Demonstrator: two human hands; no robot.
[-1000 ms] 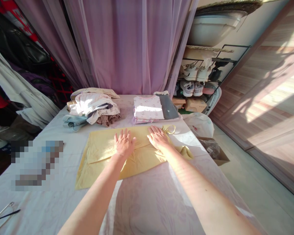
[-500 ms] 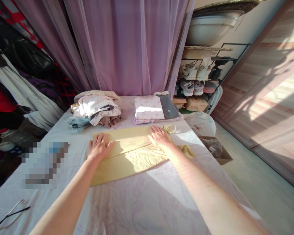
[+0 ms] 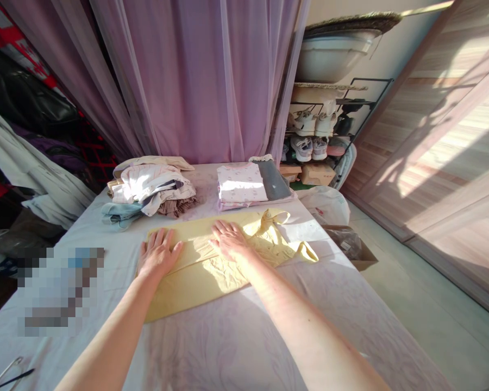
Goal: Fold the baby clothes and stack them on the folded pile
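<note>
A yellow garment with shoulder straps [image 3: 179,296] lies folded lengthwise across the bed or table in front of me. My left hand [image 3: 158,254] rests flat on its left end, fingers spread. Palm down, my right hand [image 3: 229,240] presses on the garment's middle, with the fingers stretched out. To the right of that hand the cloth is wrinkled, and one strap [image 3: 308,252] sticks out at the right end. Both hands hold nothing.
Behind the garment are a loose heap of clothes [image 3: 150,187] and a folded stack [image 3: 242,184]. Glasses [image 3: 14,374] lie at the near left, beside a blurred-out patch. A purple curtain [image 3: 187,81] hangs behind; a shoe rack [image 3: 342,101] stands right.
My right hand has slid left along the garment from its right end to its middle, uncovering the straps. My left hand stays on the left end. The view has shifted slightly.
</note>
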